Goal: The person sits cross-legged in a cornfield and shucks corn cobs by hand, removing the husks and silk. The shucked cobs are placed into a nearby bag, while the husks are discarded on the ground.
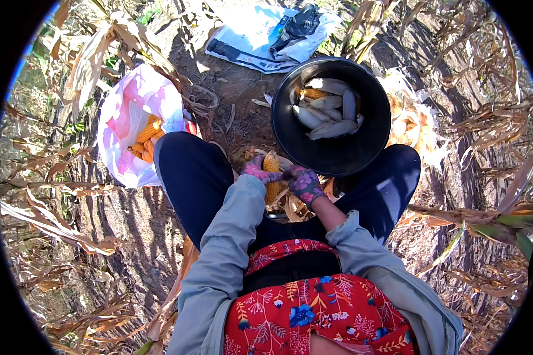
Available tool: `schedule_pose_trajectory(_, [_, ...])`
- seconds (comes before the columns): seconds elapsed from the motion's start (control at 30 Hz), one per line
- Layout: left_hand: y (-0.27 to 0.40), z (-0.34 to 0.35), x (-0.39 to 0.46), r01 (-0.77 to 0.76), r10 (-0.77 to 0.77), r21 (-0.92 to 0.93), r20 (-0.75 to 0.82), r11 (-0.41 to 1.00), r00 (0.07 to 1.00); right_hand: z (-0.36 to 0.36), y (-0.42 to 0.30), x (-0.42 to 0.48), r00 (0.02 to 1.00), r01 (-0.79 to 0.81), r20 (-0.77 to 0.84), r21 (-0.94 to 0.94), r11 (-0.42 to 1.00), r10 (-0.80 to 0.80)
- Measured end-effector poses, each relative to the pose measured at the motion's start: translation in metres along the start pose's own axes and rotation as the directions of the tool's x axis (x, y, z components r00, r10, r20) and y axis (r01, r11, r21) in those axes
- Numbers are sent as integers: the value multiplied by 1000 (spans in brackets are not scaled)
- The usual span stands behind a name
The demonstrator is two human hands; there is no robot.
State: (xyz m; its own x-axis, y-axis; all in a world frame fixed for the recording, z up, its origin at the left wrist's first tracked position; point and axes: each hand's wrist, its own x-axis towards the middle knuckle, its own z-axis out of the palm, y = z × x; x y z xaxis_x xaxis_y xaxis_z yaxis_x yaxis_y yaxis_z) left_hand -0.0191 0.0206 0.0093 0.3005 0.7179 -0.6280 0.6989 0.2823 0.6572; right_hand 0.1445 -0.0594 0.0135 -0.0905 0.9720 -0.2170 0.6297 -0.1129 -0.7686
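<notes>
In the head view my left hand (258, 170), in a grey-and-pink patterned glove, is closed around a yellow corn cob (272, 166) that stands roughly upright between my knees. Just right of the cob is my right hand (305, 182), in a matching flowered glove, with its fingertips together at pale husk; whether it grips the husk is hard to see. A black bucket (288, 146) beyond my right hand holds several cobs, most in pale husks (332, 129). By my left knee a white-and-pink sack (115, 146) stands open with husked yellow cobs (150, 128) inside.
A white-and-blue printed plastic bag (244, 42) lies on the soil ahead, with dark cloth or plastic on it. Loose husks (411, 115) are heaped right of the bucket. Dry corn stalks and leaves (57, 226) surround me, and a thick stalk (466, 216) reaches in from the right.
</notes>
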Motion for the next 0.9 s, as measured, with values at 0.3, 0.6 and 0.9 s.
schedule_pose_trajectory(0.3, [11, 0, -11, 39, -35, 64, -52, 997, 998, -10, -27, -1, 957, -172, -121, 498, 850, 264])
schedule_pose_trajectory(0.6, [5, 8, -4, -63, 62, 56, 29, 996, 998, -4, -10, 1, 949, 98, -316, 216, 971, -26])
schedule_pose_trajectory(0.9, [-24, 12, 14, -71, 56, -236, -68, 969, 996, -6, -14, -2, 972, -228, 11, -154, 961, 233])
